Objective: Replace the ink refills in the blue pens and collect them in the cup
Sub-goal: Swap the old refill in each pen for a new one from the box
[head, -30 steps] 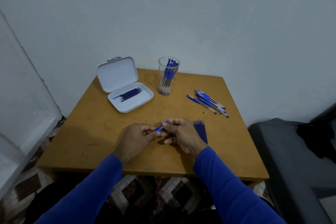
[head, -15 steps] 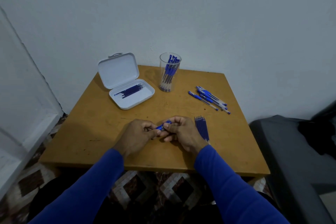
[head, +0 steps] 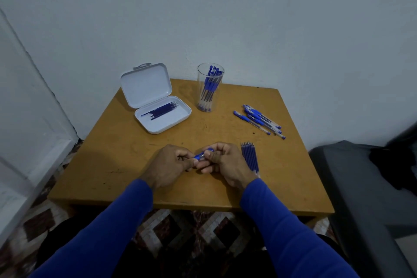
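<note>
Since a second ago, nothing has shifted: our left hand [head: 168, 162] and right hand [head: 222, 160] stay clamped on the small blue plastic pen [head: 202, 154]; refill swap unfinished.

hands closer over pen [head: 203, 154]; less blue showing

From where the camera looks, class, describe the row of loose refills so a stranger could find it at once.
Start at the wooden table, then go to the right hand near its front edge. Just right of that hand lies the row of refills, bare thin blue sticks side by side, unlike the capped pens scattered farther back.
</note>
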Motion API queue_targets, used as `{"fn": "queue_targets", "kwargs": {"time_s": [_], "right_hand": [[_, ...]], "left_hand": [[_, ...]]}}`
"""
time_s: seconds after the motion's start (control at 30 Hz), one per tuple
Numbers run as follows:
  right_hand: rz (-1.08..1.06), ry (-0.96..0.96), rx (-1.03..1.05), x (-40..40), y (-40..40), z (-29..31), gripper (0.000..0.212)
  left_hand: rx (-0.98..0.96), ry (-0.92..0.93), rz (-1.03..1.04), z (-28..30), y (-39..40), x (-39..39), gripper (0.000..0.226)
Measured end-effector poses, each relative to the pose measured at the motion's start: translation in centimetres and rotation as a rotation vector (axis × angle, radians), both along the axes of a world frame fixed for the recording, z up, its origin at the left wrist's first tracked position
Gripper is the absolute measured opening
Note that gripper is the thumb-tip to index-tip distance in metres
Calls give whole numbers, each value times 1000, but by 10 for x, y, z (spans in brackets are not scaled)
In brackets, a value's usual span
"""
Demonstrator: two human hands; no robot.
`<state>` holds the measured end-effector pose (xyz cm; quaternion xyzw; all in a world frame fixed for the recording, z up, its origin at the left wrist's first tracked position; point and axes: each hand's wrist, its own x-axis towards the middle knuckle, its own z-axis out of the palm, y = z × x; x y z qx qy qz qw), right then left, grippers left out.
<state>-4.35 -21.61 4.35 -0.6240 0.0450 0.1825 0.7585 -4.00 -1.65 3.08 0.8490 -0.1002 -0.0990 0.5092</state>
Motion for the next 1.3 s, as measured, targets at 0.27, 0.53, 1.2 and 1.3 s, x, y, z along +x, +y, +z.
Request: {"fn": "queue_targets", "kwargs": {"time_s": [0.27,0.53,1.2,1.3], "right_hand": [[-47,-35,17,0,1,0,21],[-209,-85,-324,1,6,-1,12],[-111,-243,-573,-7,8,2,48],[-70,-235,-568,-6,7,-1,43]], "left_hand": [[8,-36,23,-3,-2,-1,6],[3,-89,66,-10,-3,-6,7],[14,-321,127,-13,-8,-15,13],[21,-330,129,-15,-7,-15,18]]}}
